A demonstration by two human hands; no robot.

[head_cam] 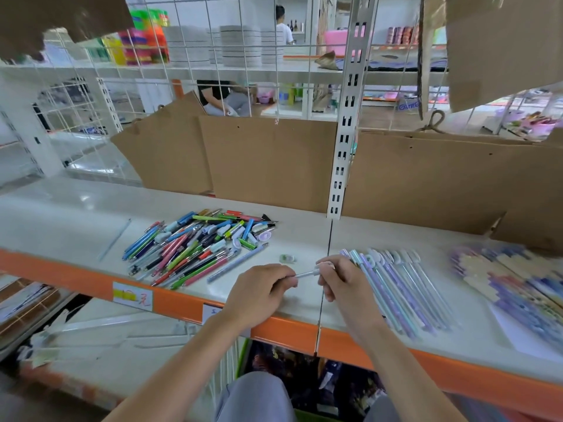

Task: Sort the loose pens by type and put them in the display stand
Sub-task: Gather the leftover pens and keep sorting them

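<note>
Over the shelf's orange front edge, my left hand pinches the slim silvery barrel of a pen while my right hand grips its pale capped end, holding it level just above the white shelf. Right of my hands lies a sorted row of pastel lilac and blue pens. To the left and farther back sits a jumbled heap of loose pens in green, pink, blue and red. Behind them, brown cardboard sheets lean against a white wire grid.
</note>
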